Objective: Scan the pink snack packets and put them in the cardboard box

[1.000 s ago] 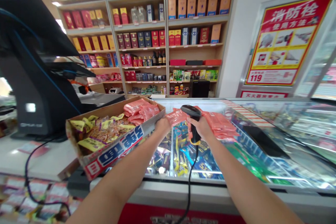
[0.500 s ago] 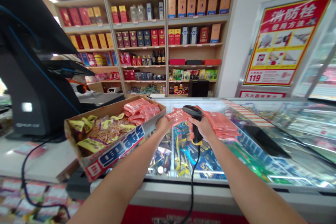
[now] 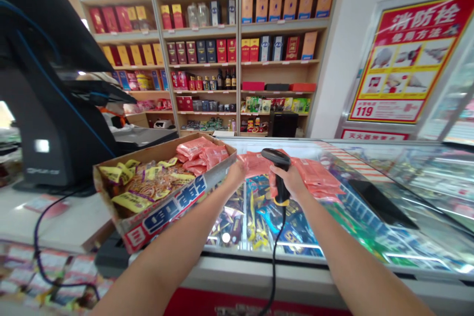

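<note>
My right hand (image 3: 291, 177) is wrapped round the grip of a black barcode scanner (image 3: 279, 160), held upright above the glass-topped freezer. Its head points left and away from me, and its cable hangs down in front. My left hand (image 3: 237, 172) is closed at the edge of a pink snack packet (image 3: 255, 164), left of the scanner; its fingertips are partly hidden. Just right of the scanner lies a stack of similar pink packets (image 3: 316, 177). A cardboard box (image 3: 213, 177) beside my left forearm holds pink packets and yellow-and-brown snack bags (image 3: 148, 182).
The freezer's glass lid (image 3: 237, 242) covers colourful packaged goods. On it at the right lies a black phone-like slab (image 3: 383, 202). A black checkout terminal (image 3: 55, 123) stands on the left counter (image 3: 70, 227). Shelves of boxes and bottles (image 3: 200, 54) line the back wall.
The view has shifted slightly, so most things sit a little further right. Both hands keep their grips, with the scanner still near the pink packet.
</note>
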Motion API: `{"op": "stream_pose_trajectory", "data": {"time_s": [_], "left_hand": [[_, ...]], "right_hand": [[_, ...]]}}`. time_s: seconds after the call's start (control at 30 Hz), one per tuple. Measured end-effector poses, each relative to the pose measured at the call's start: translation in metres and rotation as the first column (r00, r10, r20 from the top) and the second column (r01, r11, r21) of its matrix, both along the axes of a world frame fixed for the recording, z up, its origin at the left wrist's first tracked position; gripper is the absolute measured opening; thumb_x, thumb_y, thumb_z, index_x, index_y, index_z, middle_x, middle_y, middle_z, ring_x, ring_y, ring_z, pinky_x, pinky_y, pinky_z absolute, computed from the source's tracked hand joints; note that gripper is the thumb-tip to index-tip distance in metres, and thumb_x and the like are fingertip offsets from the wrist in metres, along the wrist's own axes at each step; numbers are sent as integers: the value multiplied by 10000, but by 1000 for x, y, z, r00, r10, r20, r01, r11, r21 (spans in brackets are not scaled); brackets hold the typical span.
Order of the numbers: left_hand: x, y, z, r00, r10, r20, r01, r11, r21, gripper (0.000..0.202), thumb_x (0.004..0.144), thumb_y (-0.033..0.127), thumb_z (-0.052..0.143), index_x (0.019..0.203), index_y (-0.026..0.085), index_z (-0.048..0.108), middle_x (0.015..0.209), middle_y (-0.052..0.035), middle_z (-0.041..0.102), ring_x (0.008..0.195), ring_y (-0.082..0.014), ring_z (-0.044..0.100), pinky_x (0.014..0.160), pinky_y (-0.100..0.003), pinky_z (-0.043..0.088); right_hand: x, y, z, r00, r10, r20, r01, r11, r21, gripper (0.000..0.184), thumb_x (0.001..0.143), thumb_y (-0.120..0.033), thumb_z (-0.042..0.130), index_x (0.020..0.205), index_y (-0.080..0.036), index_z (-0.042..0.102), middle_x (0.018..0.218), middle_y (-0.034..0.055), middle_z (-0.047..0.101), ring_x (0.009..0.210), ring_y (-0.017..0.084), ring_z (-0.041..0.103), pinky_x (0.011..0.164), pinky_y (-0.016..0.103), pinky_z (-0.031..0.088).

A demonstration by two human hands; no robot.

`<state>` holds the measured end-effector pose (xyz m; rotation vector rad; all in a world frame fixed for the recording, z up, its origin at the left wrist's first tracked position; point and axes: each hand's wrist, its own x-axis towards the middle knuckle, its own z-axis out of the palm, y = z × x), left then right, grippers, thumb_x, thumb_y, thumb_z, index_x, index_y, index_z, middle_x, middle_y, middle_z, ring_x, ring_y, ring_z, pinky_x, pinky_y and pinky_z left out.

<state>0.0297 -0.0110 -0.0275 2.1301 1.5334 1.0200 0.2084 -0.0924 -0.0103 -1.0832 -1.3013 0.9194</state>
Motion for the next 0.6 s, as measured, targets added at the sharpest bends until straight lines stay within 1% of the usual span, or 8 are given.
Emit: {"op": "stream_pose_trajectory", "data": {"time_s": [0.1, 0.17, 0.2, 0.27, 0.33, 0.43, 0.6], "left_hand": [[-2, -9, 10, 997, 12, 74, -24, 985, 168, 121, 860, 175, 465, 757, 191, 526, 711, -6, 584, 700, -141, 569, 686, -248, 437], [-7, -11, 15, 991, 27, 130, -62, 960, 272, 172, 866, 179, 452, 696, 204, 450, 667, 17, 529, 674, -128, 525, 670, -232, 407], [-10, -11, 16, 986, 41, 163, -88, 951, 297, 199, 866, 177, 450, 673, 210, 407, 637, 29, 494, 644, -121, 499, 647, -225, 388], [-16, -8, 17, 972, 85, 221, -148, 946, 287, 246, 863, 166, 448, 649, 219, 338, 591, 47, 430, 598, -113, 456, 610, -222, 350], [-21, -6, 15, 961, 115, 249, -182, 947, 265, 276, 859, 155, 454, 637, 223, 304, 574, 53, 403, 584, -112, 442, 599, -225, 331], [-22, -5, 14, 959, 119, 255, -187, 947, 260, 293, 856, 145, 461, 624, 224, 301, 571, 50, 411, 585, -115, 448, 603, -231, 327], [-22, -2, 10, 955, 102, 278, -184, 940, 286, 302, 855, 136, 473, 620, 228, 306, 563, 47, 412, 581, -123, 453, 599, -241, 329]], "right_hand": [[-1, -5, 4, 995, -35, -91, 35, 999, -10, 297, 649, -464, 730, 654, -206, 584, 451, 13, 600, 402, 177, 556, 440, 302, 453], [-1, -7, 6, 994, -32, -101, 32, 999, -1, 300, 652, -469, 731, 643, -207, 584, 448, 13, 597, 402, 179, 554, 454, 312, 460], [-1, -8, 7, 995, -28, -100, 29, 1000, 8, 302, 657, -473, 727, 641, -207, 587, 446, 13, 594, 401, 179, 550, 459, 317, 460], [-1, -9, 7, 996, -15, -89, 17, 1000, 22, 299, 669, -481, 715, 647, -206, 600, 447, 14, 592, 400, 180, 542, 465, 326, 459], [-1, -10, 8, 997, -8, -74, 10, 1000, 25, 290, 676, -479, 706, 645, -206, 612, 448, 18, 593, 400, 182, 536, 469, 332, 458], [-1, -11, 8, 998, -2, -62, 4, 999, 36, 269, 675, -455, 707, 633, -206, 616, 441, 21, 592, 404, 184, 539, 470, 329, 455], [-3, -11, 8, 999, 10, -48, -9, 1000, 30, 270, 664, -443, 720, 647, -199, 606, 439, 19, 597, 393, 181, 547, 438, 309, 443]]}}
